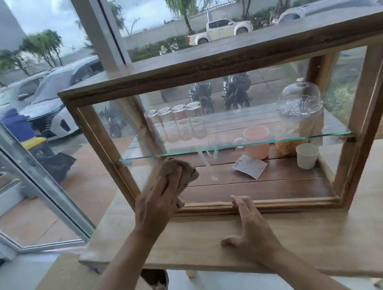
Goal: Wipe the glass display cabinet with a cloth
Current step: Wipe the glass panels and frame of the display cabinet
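A wood-framed glass display cabinet [102,136] stands on a light wooden table [341,235]. My left hand [155,204] grips a bunched brown cloth [176,170] and presses it against the lower left of the front glass pane. My right hand [251,229] lies flat on the table, fingers apart, with its fingertips touching the cabinet's bottom front rail. A wet smear [207,157] shows on the glass right of the cloth.
Inside, a glass shelf [293,139] carries several upturned glasses [175,122] and a domed glass dish [299,99]. Below stand a pink cup [256,143], a white paper cup [307,156] and a card [249,166]. Windows lie behind and to the left. A mat [60,283] lies on the floor.
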